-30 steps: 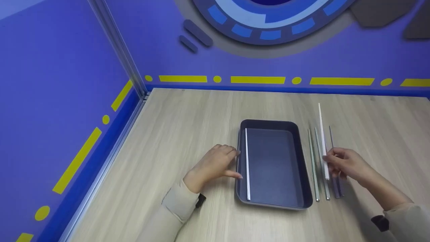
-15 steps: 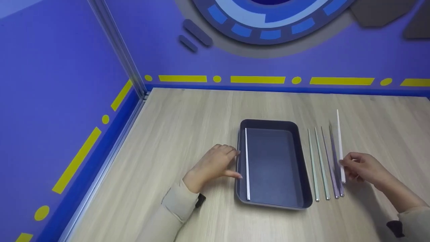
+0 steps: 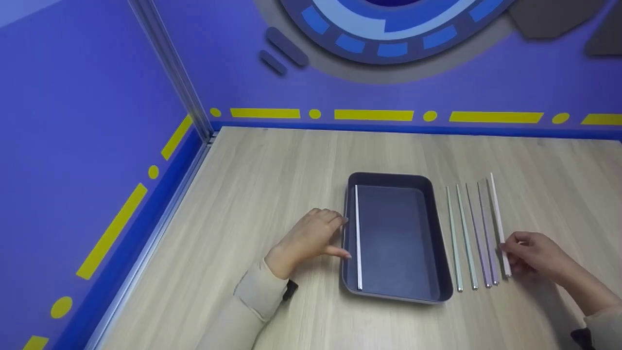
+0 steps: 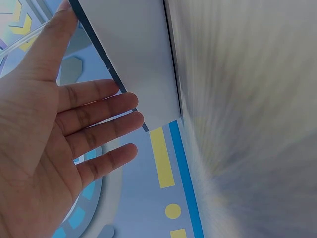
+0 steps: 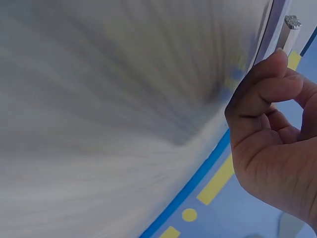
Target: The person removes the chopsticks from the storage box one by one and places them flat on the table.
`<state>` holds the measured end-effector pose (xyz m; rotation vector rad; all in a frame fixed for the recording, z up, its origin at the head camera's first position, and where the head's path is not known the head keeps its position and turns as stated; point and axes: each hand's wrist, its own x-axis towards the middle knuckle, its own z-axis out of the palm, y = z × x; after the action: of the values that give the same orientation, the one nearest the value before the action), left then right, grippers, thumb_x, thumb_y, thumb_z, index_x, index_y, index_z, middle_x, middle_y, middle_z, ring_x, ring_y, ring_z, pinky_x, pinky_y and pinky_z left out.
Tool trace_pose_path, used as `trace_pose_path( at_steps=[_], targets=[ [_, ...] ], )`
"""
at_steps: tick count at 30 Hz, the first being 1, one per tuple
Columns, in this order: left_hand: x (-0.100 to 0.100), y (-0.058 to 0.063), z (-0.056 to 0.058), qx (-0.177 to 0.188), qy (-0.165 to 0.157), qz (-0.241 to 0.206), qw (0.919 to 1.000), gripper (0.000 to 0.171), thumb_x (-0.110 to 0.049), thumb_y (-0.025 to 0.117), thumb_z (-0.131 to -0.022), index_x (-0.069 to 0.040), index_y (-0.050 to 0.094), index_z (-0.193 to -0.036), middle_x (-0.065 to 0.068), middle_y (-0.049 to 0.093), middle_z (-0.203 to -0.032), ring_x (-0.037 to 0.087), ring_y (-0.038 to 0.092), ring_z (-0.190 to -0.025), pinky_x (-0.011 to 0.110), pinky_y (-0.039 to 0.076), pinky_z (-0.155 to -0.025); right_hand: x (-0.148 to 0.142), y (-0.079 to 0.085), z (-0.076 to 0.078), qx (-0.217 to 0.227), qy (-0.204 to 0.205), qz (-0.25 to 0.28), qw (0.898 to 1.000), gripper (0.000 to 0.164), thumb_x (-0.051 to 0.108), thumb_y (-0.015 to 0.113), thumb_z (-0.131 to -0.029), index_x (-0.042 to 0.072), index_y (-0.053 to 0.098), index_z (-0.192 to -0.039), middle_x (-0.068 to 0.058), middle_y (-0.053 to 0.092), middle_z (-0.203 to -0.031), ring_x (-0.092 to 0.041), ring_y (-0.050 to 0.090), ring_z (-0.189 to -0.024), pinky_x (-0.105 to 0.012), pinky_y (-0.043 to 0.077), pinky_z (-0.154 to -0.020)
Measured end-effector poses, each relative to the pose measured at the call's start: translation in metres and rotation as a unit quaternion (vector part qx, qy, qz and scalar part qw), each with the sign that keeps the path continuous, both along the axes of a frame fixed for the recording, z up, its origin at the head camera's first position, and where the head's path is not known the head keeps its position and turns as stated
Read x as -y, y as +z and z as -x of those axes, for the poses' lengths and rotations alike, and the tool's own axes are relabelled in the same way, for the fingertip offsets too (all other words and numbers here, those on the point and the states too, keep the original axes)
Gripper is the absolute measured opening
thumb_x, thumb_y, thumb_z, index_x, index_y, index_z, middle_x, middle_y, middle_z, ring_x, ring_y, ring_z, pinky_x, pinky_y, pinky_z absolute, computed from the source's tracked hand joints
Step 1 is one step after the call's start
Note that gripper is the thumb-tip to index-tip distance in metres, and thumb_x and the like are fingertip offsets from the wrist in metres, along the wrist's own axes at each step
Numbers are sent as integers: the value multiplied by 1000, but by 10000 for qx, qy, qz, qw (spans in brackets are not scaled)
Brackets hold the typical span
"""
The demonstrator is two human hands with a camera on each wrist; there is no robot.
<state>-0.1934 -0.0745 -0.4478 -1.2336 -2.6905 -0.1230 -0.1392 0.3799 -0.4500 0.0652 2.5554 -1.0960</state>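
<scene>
My right hand [image 3: 534, 255] pinches a pale pink chopstick [image 3: 496, 209] near its thick end, just right of a row of other chopsticks. In the right wrist view the silvery butt of that chopstick [image 5: 290, 33] sticks out beyond the curled fingers. A dark grey rectangular tray [image 3: 391, 297] stands in the middle of the table, with one whitish chopstick [image 3: 358, 238] lying along its left side. My left hand [image 3: 313, 233] rests at the tray's left wall. Seen from the left wrist, its fingers [image 4: 106, 126] are straight and spread against the tray's rim.
Two pale green chopsticks [image 3: 453, 243] and two purple chopsticks [image 3: 478, 238] lie side by side between the tray and my right hand. A blue patterned wall [image 3: 379, 92] closes off the table's back, and another blue panel [image 3: 97, 146] stands along the left.
My right hand has carried the pink chopstick rightward and lowered it, from above the green chopsticks to the right of the purple ones. The left hand and tray stay put.
</scene>
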Motion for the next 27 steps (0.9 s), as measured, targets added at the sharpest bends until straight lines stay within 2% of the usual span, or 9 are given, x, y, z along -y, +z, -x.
trace_pose_path(
  at_steps=[7, 17, 22, 27],
  targets=[
    [0, 0, 0, -50, -26, -22, 10000, 79, -67, 64, -71, -7, 61, -122, 3, 66, -115, 19, 62, -109, 32, 48, -93, 0, -2, -2, 98, 75, -87, 9999, 27, 21, 47, -99, -1, 54, -85, 4, 53, -68, -7, 52, -57, -24, 46, -48],
    [1, 1, 0, 98, 34, -6, 9999, 80, -67, 64, -72, -6, 60, -124, 4, 66, -117, 20, 61, -111, 34, 47, -96, 0, -3, -4, 33, 266, -195, 9995, 28, 20, 48, -99, -2, 53, -83, 4, 53, -66, -6, 52, -55, -24, 47, -48],
    [1, 0, -1, -30, 3, -36, 10000, 77, -67, 63, -72, -7, 61, -121, 3, 66, -116, 19, 61, -110, 32, 47, -94, -2, -3, -3, 211, 397, -75, 9990, 29, 18, 47, -98, -6, 53, -83, 4, 53, -64, -7, 52, -54, -23, 46, -47],
    [0, 0, 0, -88, -11, -27, 10000, 77, -68, 62, -73, -8, 61, -121, 3, 66, -116, 19, 61, -111, 32, 48, -95, -2, -1, -2, 313, 362, -101, 9988, 28, 19, 50, -96, -5, 55, -83, 4, 54, -63, -8, 54, -54, -24, 46, -48]
  ],
)
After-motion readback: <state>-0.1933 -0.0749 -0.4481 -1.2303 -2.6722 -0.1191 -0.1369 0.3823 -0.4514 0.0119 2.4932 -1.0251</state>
